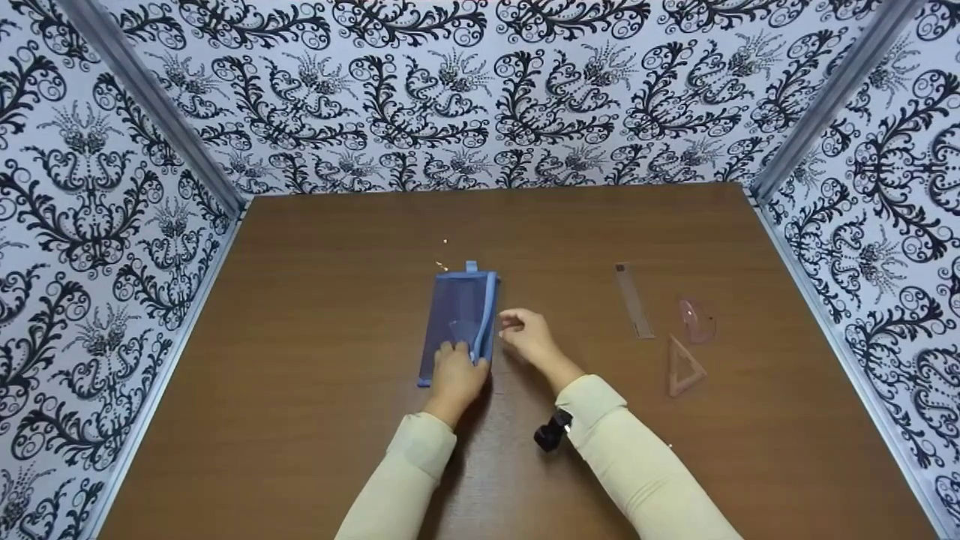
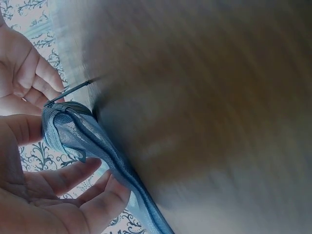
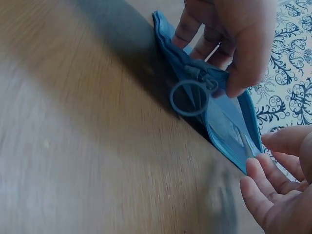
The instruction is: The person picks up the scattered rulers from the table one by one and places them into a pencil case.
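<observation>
A blue mesh zip pouch [image 1: 454,304] lies lengthwise on the table, its zipped edge to the right. My left hand [image 1: 456,377] grips its near end, thumb on the zip side and fingers over the mesh; the left wrist view shows the pouch's end [image 2: 73,129] between thumb and fingers. A ring-shaped zip pull [image 3: 189,98] hangs below that hand, and the zip gapes beyond it. Something clear [image 3: 239,136] shows inside the pouch. Just right of the opening, my right hand [image 1: 531,339] has loosely bent fingers, with nothing seen between them.
To the right lie a clear ruler [image 1: 634,301], a pinkish protractor [image 1: 697,321] and a pinkish set square [image 1: 684,367]. Small bright specks [image 1: 442,266] dot the wooden table [image 1: 322,315] behind the pouch. Patterned walls [image 1: 480,97] stand at the back and both sides.
</observation>
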`<action>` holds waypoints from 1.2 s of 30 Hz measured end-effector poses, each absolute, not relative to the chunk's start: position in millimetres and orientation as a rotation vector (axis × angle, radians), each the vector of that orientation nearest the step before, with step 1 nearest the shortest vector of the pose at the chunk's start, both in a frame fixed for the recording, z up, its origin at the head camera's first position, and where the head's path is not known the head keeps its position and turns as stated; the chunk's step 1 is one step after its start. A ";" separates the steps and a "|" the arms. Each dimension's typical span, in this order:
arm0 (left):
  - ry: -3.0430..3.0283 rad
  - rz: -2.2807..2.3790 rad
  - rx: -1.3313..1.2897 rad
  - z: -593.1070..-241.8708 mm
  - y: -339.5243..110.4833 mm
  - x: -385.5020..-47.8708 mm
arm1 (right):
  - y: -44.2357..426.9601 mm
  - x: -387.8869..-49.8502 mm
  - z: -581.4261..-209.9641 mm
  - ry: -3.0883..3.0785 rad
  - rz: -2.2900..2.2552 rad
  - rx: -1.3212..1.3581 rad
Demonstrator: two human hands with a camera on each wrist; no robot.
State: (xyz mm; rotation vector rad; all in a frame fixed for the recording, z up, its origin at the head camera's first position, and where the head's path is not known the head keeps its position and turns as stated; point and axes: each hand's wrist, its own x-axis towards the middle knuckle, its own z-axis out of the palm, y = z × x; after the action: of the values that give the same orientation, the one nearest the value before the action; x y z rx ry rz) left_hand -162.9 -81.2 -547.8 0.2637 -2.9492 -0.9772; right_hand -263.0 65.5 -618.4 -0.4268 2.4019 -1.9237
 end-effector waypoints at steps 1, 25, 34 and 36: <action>-2.948 -0.970 0.261 -547.6 -81.3 -163.1 | 67.0 -262.3 -616.8 2.414 -1.923 -0.450; -2.955 -0.972 0.266 -546.7 -80.7 -162.5 | 79.8 -227.6 -531.1 3.030 -0.983 -0.555; -2.972 -0.985 0.268 -543.9 -81.4 -160.9 | 89.5 -225.1 -525.9 3.160 -0.701 -0.588; -2.971 -0.982 0.268 -543.6 -81.1 -160.7 | 92.3 -224.7 -522.9 3.158 -0.664 -0.576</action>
State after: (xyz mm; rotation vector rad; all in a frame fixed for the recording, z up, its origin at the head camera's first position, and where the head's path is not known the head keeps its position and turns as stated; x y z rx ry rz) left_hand -160.7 -81.1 -543.6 0.2679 -2.9710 -0.9818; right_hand -224.7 92.3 -522.9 -0.5764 3.1579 -0.6635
